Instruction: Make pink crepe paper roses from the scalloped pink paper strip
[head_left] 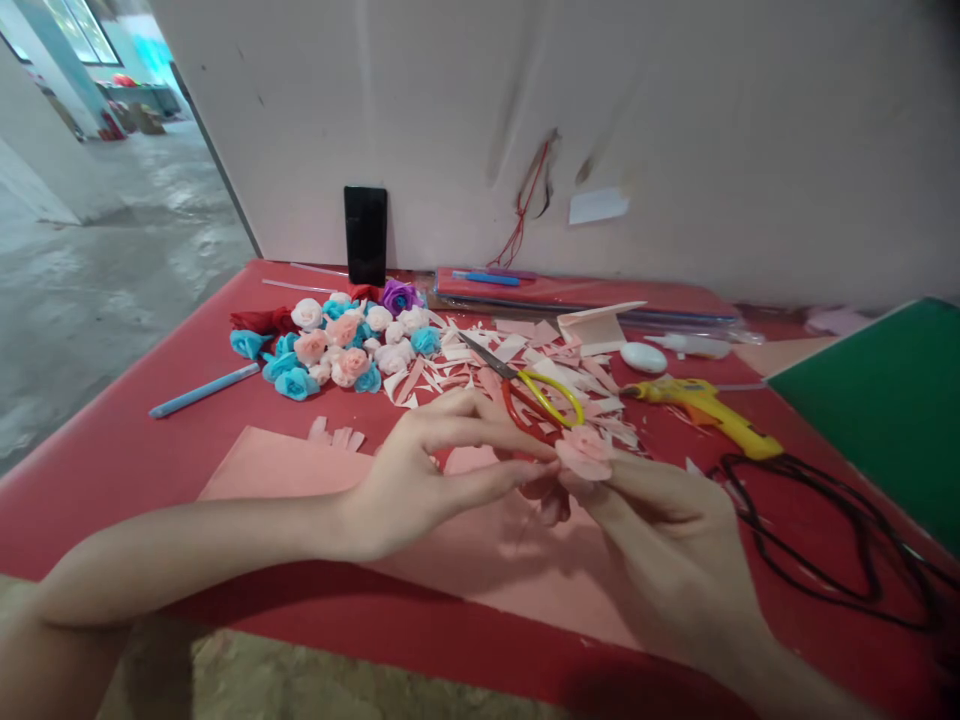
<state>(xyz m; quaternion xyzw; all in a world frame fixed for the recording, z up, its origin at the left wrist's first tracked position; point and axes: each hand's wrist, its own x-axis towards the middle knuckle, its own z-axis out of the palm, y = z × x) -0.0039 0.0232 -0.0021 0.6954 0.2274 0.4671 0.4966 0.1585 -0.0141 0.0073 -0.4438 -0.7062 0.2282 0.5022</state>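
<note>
Both hands meet over the red table (112, 450) around a small pink paper rose (583, 452). My right hand (667, 540) holds the rose from below, fingers closed under it. My left hand (427, 480) reaches in from the left, its thumb and fingers pinching the rose's left edge. Under the hands lies a sheet of pink paper (285, 468). Just behind the rose lie scissors (536, 395) with red and yellow handles.
A pile of finished paper roses (337, 345) in blue, pink, white, purple and red sits at the back left, beside pink paper scraps (480, 365). A yellow glue gun (705, 405) with a black cord (817, 540) lies right. A blue pen (202, 390), a black phone (365, 235) and a green board (885, 410) are around.
</note>
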